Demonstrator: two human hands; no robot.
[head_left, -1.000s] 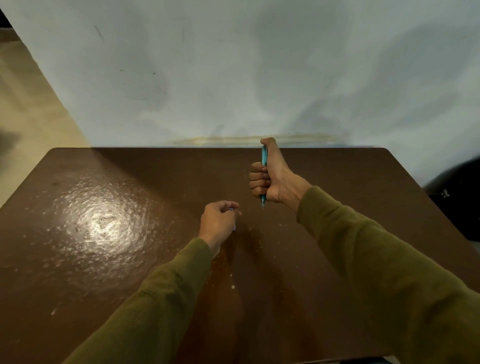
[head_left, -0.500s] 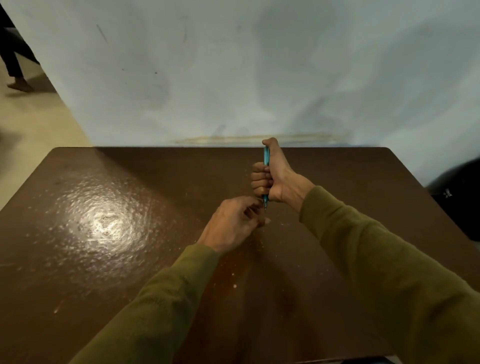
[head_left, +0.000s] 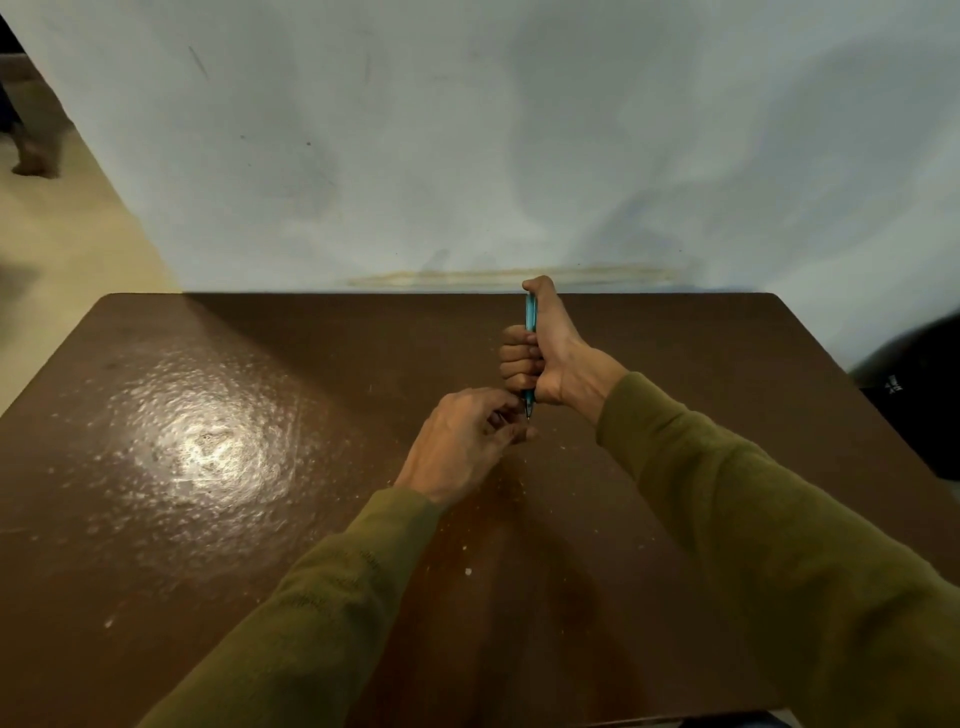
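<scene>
The right hand (head_left: 550, 358) fists the teal pen (head_left: 530, 314) upright over the brown table (head_left: 208, 519), thumb capping it, while the left hand (head_left: 462, 441) curls its fingers at the tip, pinching what I cannot tell; a skewed push could jab a fingertip or smear ink

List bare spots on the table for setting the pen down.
Bare: the table left of the left sleeve, out to its edge; also the far right corner between right sleeve and wall. Crowded: mid-table, where left hand and right hand meet at the pen.
</scene>
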